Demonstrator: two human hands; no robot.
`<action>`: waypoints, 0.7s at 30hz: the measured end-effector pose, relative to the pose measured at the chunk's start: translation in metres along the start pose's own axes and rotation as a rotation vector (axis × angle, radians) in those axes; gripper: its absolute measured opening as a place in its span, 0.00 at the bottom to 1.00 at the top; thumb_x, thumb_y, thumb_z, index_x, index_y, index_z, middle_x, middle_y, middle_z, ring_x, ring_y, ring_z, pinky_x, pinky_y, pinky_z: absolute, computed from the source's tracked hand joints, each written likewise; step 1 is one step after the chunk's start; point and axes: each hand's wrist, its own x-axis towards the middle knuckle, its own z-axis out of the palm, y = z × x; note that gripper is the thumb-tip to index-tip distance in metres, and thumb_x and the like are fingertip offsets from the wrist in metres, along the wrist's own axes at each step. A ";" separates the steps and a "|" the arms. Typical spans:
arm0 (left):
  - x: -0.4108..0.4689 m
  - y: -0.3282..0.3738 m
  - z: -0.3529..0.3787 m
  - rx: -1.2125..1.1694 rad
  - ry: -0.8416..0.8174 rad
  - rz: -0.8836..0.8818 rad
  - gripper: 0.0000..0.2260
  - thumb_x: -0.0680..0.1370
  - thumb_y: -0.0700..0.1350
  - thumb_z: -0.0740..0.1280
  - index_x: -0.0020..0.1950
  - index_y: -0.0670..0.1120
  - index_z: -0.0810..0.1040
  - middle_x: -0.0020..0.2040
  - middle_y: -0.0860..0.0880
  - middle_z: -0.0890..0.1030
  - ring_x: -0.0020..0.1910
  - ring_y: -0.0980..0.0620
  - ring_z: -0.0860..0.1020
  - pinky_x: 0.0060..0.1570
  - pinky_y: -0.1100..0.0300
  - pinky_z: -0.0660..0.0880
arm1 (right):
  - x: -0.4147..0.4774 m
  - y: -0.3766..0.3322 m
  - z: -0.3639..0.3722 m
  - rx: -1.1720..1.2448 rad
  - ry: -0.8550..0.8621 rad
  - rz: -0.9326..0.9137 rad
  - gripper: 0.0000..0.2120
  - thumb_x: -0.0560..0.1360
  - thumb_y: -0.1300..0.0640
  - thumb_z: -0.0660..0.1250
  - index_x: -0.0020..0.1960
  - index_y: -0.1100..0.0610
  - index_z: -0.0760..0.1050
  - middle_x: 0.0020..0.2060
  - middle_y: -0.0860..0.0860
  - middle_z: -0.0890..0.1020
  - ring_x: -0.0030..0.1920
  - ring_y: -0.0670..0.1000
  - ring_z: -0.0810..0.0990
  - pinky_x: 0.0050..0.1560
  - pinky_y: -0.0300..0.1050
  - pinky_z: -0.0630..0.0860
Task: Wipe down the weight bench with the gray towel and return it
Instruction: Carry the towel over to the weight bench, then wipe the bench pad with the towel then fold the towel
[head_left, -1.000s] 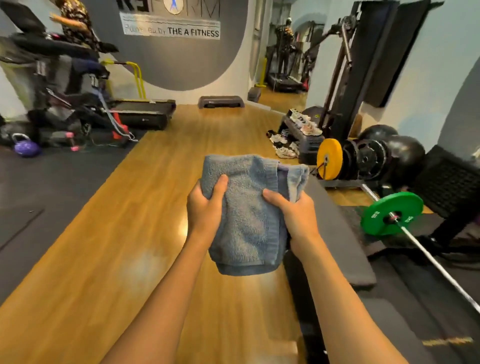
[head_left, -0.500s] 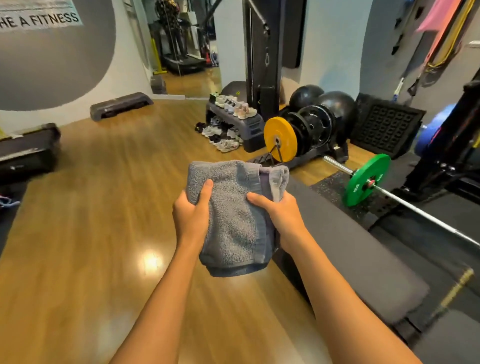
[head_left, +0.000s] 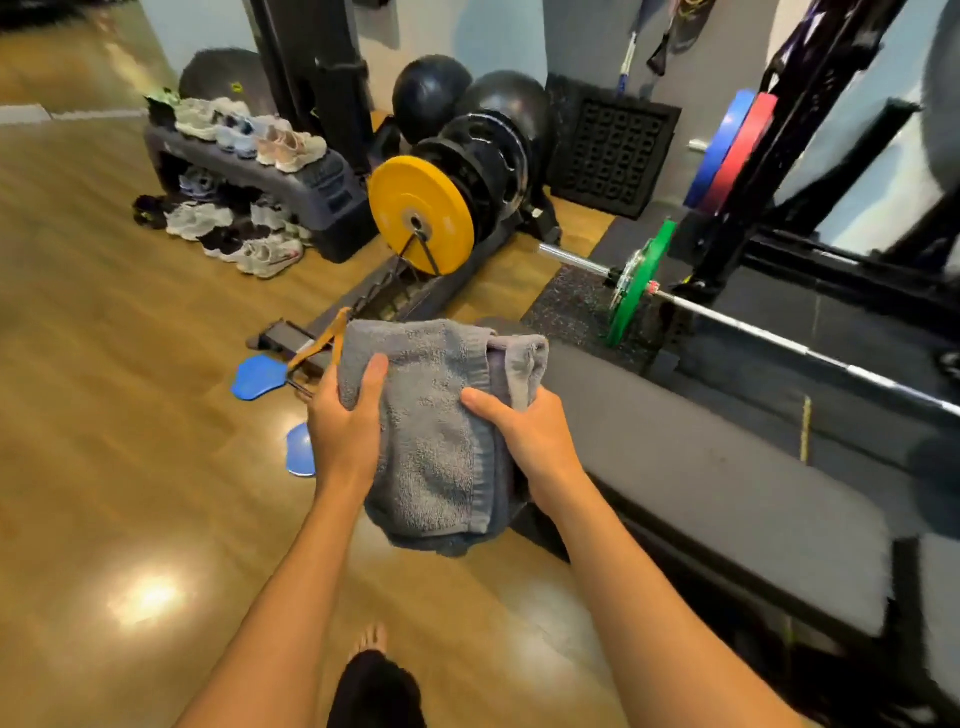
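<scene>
Both hands hold the gray towel (head_left: 434, 431) up in front of the person, over the wood floor (head_left: 130, 415). The towel is folded into a thick pad, and that looks like the reason for the two-hand hold: a pad is easy to push along a flat top. The left hand (head_left: 345, 434) grips the left edge, thumb on the front and fingers tucked behind. The right hand (head_left: 530, 434) is closed on the right edge in the same way, thumb on top.

The weight bench (head_left: 701, 483) is just to the right of the towel, long and dark, and the towel is not touching it. So my guess is that wiping has not begun (the person seems to be getting ready beside it).

Some things are hard to see. The fingers behind the towel are hidden. The near end of the bench runs off the right side of the view, and the towel covers part of its far end. The bar with the green plate (head_left: 636, 283) is blurry. I cannot tell where the towel should go back to.
</scene>
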 end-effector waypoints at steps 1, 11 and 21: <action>0.026 -0.031 0.001 0.011 -0.011 -0.017 0.18 0.79 0.56 0.64 0.63 0.46 0.77 0.58 0.47 0.81 0.59 0.47 0.79 0.59 0.45 0.75 | 0.024 0.020 0.015 -0.016 0.012 0.012 0.13 0.68 0.50 0.78 0.50 0.49 0.83 0.46 0.45 0.87 0.46 0.47 0.86 0.47 0.45 0.81; 0.198 -0.242 0.071 0.156 -0.230 -0.064 0.23 0.78 0.63 0.58 0.38 0.44 0.74 0.37 0.50 0.77 0.39 0.48 0.76 0.38 0.50 0.71 | 0.205 0.173 0.064 -0.105 0.155 -0.140 0.09 0.74 0.56 0.73 0.54 0.50 0.80 0.49 0.48 0.86 0.48 0.48 0.85 0.51 0.51 0.81; 0.245 -0.286 0.228 0.118 -0.598 0.034 0.15 0.82 0.54 0.53 0.54 0.48 0.76 0.52 0.46 0.80 0.51 0.45 0.78 0.47 0.51 0.76 | 0.313 0.171 -0.034 -1.176 0.606 -0.661 0.19 0.71 0.63 0.69 0.61 0.55 0.73 0.52 0.56 0.78 0.53 0.63 0.76 0.48 0.58 0.72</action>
